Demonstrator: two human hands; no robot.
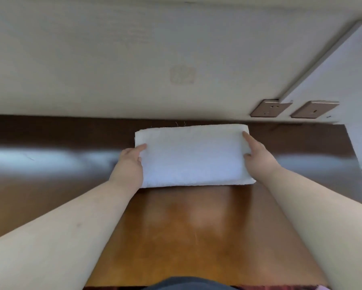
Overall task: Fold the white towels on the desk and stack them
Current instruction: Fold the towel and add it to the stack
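Nearest the body, bare polished brown wooden desk (pixel 196 227) runs up between the two forearms. Just beyond it, the folded rectangular white terry towel (pixel 193 155) lies flat on the desk, spanning the gap between the hands. The left hand (pixel 130 162) grips its left short end, fingers against the edge with the thumb seemingly tucked at the side; the right hand (pixel 257 155) clasps the right end, forefinger stretched along the top.

Risks, as I judge them: squeezing inward could buckle the layers, and lifting by the ends could let the middle sag and the fold spring open.

Beyond the hands, two brown wall socket plates (pixel 272 108) sit up to the right. No other towels or stack appear; the fingers beneath the towel are hidden, and the far desk is blurred.
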